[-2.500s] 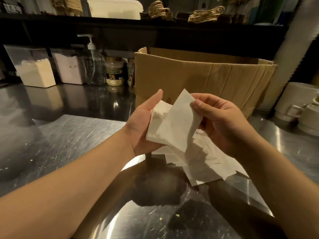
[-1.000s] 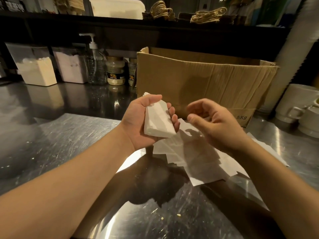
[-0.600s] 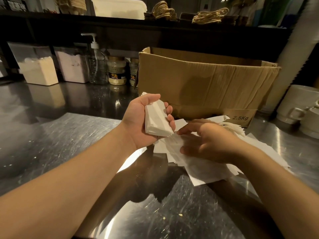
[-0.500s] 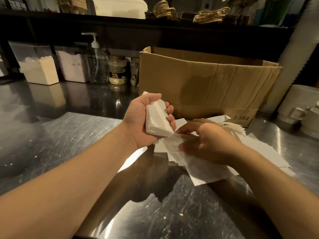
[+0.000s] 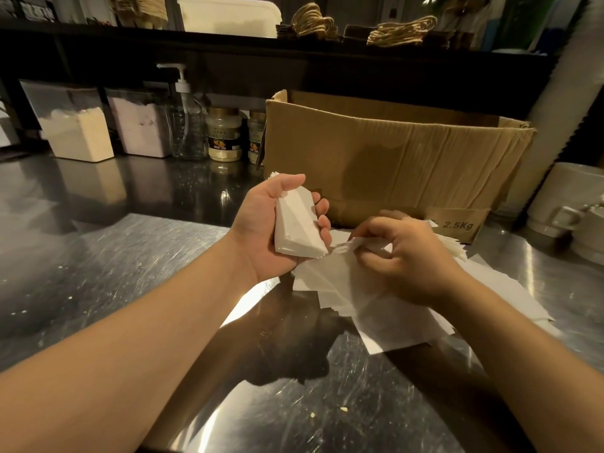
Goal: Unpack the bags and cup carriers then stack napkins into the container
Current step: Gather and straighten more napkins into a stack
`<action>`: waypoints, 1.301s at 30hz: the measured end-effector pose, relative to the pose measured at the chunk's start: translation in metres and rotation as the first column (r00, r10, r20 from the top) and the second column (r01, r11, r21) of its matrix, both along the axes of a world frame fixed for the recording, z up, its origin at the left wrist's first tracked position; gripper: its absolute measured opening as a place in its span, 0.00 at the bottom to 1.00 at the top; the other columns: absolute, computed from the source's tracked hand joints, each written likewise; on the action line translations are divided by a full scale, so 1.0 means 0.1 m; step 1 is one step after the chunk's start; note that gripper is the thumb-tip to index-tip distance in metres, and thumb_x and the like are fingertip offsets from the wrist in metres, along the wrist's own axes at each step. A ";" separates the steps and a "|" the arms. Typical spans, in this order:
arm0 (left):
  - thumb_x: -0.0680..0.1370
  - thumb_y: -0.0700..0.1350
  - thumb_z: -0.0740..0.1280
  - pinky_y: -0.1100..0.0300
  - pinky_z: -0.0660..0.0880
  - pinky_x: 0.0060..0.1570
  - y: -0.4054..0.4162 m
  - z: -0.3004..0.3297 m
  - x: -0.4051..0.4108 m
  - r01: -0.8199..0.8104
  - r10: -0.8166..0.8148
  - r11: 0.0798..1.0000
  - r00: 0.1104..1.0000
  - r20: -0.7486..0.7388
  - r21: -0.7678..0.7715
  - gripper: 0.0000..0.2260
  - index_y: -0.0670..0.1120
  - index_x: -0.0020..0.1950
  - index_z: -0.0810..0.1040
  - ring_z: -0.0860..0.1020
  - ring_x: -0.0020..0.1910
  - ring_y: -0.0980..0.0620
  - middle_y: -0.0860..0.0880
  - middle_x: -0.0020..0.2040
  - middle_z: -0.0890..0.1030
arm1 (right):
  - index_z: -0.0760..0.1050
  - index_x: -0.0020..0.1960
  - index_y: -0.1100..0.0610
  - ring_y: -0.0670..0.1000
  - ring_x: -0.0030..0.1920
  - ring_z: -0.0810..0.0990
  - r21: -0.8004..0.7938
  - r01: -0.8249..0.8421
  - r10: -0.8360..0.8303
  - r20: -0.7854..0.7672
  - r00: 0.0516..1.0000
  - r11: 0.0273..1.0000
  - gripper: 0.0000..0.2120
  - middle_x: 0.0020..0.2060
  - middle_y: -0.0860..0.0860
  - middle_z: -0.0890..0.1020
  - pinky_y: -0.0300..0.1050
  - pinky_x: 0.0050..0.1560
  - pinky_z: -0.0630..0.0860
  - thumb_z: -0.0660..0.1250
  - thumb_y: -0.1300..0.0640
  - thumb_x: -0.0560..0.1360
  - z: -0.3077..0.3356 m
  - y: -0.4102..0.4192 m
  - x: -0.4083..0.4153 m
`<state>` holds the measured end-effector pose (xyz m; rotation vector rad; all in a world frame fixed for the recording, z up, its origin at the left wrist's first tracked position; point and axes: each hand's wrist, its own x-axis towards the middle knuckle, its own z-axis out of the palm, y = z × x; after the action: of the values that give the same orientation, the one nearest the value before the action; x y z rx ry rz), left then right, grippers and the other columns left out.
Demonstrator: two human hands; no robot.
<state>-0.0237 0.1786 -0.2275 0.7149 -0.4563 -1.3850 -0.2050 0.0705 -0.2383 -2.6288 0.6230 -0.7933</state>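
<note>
My left hand grips a squared-up stack of white napkins, thumb over its top end and fingers wrapped round its right side. Just to its right my right hand pinches the edge of a single napkin, lifting it off a loose pile of napkins spread on the steel counter. The hand covers the middle of that pile. Behind both hands stands an open brown cardboard box marked 2.5Kg.
At the back left stand two clear bins of powder, a pump bottle and two small jars. White mugs crowd the right edge. A dark shelf overhead carries a white tub and coils of twine.
My right hand laid a napkin onto the stack in my left hand, dropped to the loose pile, and now lifts another napkin by its edge. The left hand stayed nearly still.
</note>
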 end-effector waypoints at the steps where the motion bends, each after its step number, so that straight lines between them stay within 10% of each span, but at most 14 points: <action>1: 0.71 0.51 0.70 0.54 0.74 0.45 0.01 0.01 0.01 0.004 -0.004 1.000 1.000 0.016 -0.001 0.22 0.44 0.62 0.73 0.76 0.41 0.49 0.45 0.48 0.78 | 0.81 0.46 0.46 0.46 0.51 0.75 0.022 -0.022 0.022 0.041 0.999 0.999 0.04 0.46 0.42 0.79 0.46 0.52 0.75 0.70 0.55 0.75 0.03 0.01 -0.02; 12: 0.73 0.51 0.69 0.46 0.73 0.62 0.04 0.02 -0.05 0.093 -0.103 0.994 0.963 0.250 0.052 0.22 0.43 0.64 0.76 0.78 0.52 0.44 0.40 0.55 0.80 | 0.84 0.47 0.52 0.53 0.46 0.85 0.531 -0.480 0.275 0.419 0.865 0.699 0.01 0.45 0.53 0.86 0.45 0.47 0.83 0.73 0.56 0.76 0.20 0.15 -0.12; 16: 0.74 0.51 0.68 0.39 0.67 0.72 0.03 -0.03 -0.09 0.174 -0.192 0.981 0.921 0.340 0.084 0.26 0.45 0.72 0.75 0.77 0.59 0.41 0.40 0.62 0.79 | 0.81 0.56 0.52 0.54 0.53 0.84 0.523 -0.424 0.221 0.406 0.887 0.740 0.14 0.50 0.50 0.86 0.48 0.47 0.84 0.71 0.54 0.71 0.20 0.19 -0.10; 21: 0.69 0.56 0.65 0.53 0.81 0.44 0.04 -0.04 -0.18 0.118 -0.138 0.990 0.888 0.439 0.073 0.18 0.50 0.55 0.78 0.82 0.40 0.49 0.47 0.42 0.84 | 0.79 0.56 0.46 0.50 0.51 0.84 0.429 -0.319 0.124 0.423 0.898 0.845 0.15 0.47 0.45 0.84 0.48 0.52 0.84 0.72 0.53 0.69 0.16 0.23 -0.04; 32: 0.67 0.69 0.62 0.48 0.79 0.56 0.04 -0.06 -0.20 0.127 -0.161 0.986 0.867 0.471 0.105 0.29 0.54 0.62 0.77 0.81 0.53 0.44 0.45 0.50 0.84 | 0.73 0.51 0.38 0.34 0.52 0.75 0.175 -0.145 0.070 0.379 0.923 0.974 0.10 0.52 0.38 0.74 0.27 0.48 0.76 0.67 0.43 0.70 0.14 0.27 -0.01; 39: 0.68 0.70 0.62 0.49 0.80 0.52 0.03 -0.06 -0.19 0.166 -0.203 0.979 0.866 0.457 0.120 0.28 0.54 0.60 0.79 0.82 0.52 0.44 0.46 0.48 0.84 | 0.74 0.51 0.38 0.40 0.51 0.76 0.184 -0.077 0.025 0.271 0.962 0.980 0.12 0.51 0.36 0.73 0.28 0.45 0.76 0.65 0.37 0.69 0.12 0.25 0.02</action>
<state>-0.0432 0.1814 -0.2335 1.1012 -0.8757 -1.4097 -0.2027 0.0959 -0.2267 -2.3010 0.5248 -0.9967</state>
